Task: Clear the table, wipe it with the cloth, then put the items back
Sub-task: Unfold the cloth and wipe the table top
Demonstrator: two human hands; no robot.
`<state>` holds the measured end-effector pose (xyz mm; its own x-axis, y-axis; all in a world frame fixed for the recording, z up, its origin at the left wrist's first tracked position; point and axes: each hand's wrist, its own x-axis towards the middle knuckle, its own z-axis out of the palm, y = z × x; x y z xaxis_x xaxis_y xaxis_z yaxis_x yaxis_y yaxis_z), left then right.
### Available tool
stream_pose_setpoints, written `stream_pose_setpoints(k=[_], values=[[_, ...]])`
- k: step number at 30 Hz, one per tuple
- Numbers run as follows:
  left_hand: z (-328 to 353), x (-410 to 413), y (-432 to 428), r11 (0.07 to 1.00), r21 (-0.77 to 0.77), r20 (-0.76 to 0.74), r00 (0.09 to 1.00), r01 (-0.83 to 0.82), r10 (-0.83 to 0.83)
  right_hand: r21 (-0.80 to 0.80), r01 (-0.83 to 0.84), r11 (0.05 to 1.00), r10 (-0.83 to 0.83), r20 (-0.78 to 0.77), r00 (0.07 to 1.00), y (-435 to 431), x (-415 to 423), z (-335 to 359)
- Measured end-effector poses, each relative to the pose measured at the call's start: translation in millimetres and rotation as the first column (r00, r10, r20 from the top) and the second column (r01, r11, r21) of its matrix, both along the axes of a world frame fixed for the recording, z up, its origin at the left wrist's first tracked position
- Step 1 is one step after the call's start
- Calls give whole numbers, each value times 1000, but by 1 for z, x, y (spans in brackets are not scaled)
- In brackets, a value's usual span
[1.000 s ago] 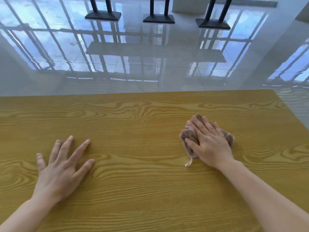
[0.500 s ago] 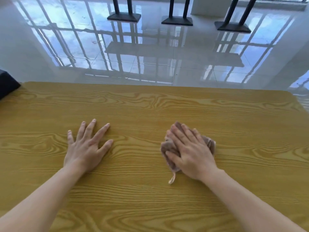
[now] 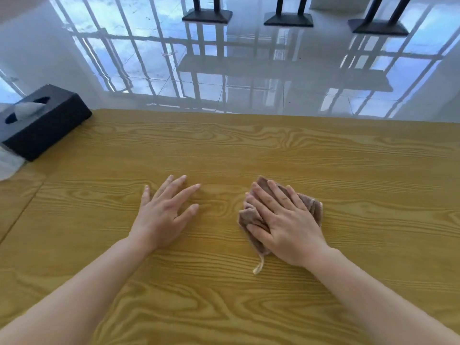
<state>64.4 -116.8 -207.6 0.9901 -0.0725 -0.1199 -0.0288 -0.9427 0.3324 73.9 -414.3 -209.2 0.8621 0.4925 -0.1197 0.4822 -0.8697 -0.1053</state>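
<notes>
A crumpled brown cloth (image 3: 251,216) lies on the yellow wood-grain table (image 3: 273,150), right of centre. My right hand (image 3: 283,220) presses flat on top of it, fingers spread over the fabric, covering most of it; a small loop tag sticks out below. My left hand (image 3: 164,212) rests flat on the bare tabletop a little to the left of the cloth, fingers apart, holding nothing.
A black tissue box (image 3: 42,120) with a tissue poking out stands at the table's far left corner, partly over a white sheet (image 3: 7,163). A seam runs down the table's left side. Beyond the far edge lies glossy tiled floor with black stand bases (image 3: 206,14).
Both hands and the cloth have slid leftward along the table, and the view has swung left, bringing the black tissue box into sight.
</notes>
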Motion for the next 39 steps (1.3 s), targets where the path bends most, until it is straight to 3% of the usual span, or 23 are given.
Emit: stream_pose_setpoints(k=[3,7,9,12,16,18,22,24,26,29,33,35,39], values=[[-4,-38,58,994,110,-22,1000,5,-3,-40,223,974,-223,-3,975,-10,-10,1],[-10,-80,115,985,159,-27,997,-62,67,-44,421,906,-421,1,907,55,-33,4],[-12,-87,131,983,166,-25,996,-77,82,-2,374,928,-374,-24,927,111,-39,6],[-12,-89,144,980,159,-18,992,-124,128,52,159,986,-156,-59,986,192,-57,5],[-14,-95,154,970,187,1,987,-155,158,92,-153,984,157,-38,987,196,-79,0],[-15,-97,153,967,197,17,987,-160,160,50,-114,992,115,-28,993,169,-55,-1],[-17,-100,150,966,202,51,987,-161,154,-13,285,959,-285,-31,958,165,26,-3],[-18,-97,151,963,218,51,988,-155,148,-4,389,921,-388,-54,920,196,48,-6],[-19,-97,151,965,212,64,987,-157,146,4,331,944,-330,-66,942,234,42,-5],[-19,-99,151,972,148,120,979,-182,165,54,30,998,-27,-45,999,265,-15,-5],[-17,-102,152,974,56,163,965,-218,206,75,-270,960,271,2,963,220,-102,-2],[-17,-103,150,969,110,161,966,-223,204,51,-243,969,243,-1,970,177,-106,-3],[-15,-103,147,935,180,122,950,-306,287,-11,-11,1000,11,-20,1000,133,-64,0]])
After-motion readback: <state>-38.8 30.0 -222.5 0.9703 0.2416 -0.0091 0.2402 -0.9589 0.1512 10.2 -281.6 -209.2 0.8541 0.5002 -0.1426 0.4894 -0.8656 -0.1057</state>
